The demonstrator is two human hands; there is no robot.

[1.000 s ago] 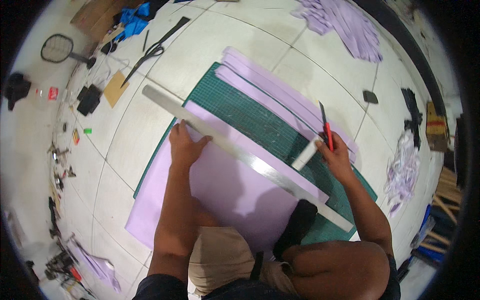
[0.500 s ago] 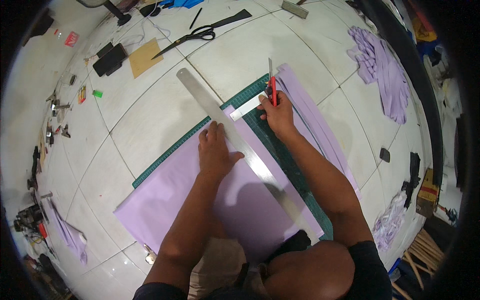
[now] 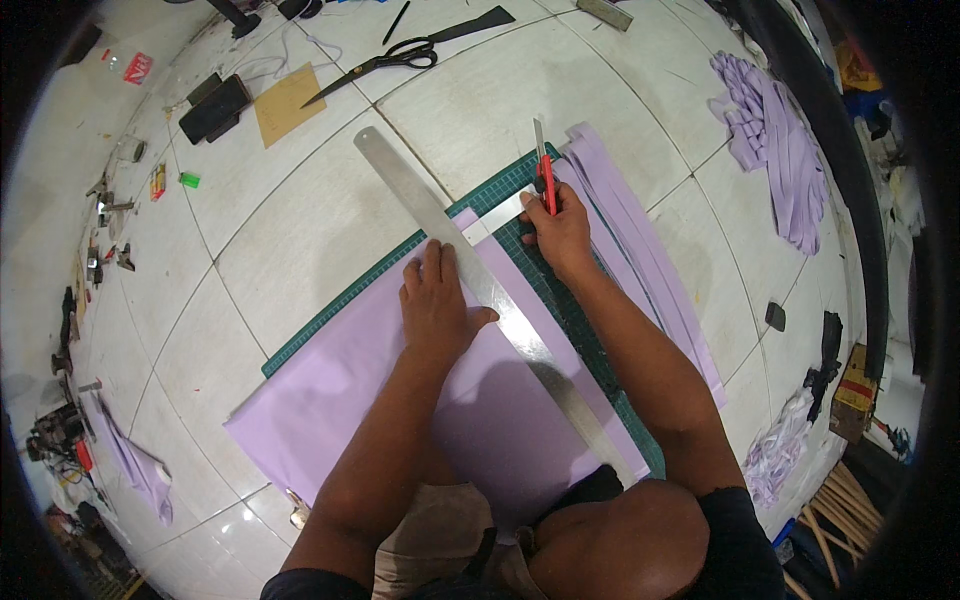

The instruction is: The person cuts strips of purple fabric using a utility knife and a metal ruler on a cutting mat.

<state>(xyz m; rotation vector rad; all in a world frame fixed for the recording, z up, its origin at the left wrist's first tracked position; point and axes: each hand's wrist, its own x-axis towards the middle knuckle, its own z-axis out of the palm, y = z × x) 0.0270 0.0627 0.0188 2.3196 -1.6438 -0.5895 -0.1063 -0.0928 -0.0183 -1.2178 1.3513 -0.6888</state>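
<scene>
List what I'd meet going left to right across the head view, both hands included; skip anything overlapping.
Lavender scrap → black case → tan sheet → left hand → right hand → heap of lavender strips → small box.

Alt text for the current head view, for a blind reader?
A person's right hand holds a red cutter and a short pale strip over a green mat. Their left hand rests on lilac fabric, touching a long metal ruler.

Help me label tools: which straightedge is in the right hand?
The short straightedge, held in the right hand with the red cutter; the long straightedge lies across the lilac fabric, touched by the left hand.
</scene>
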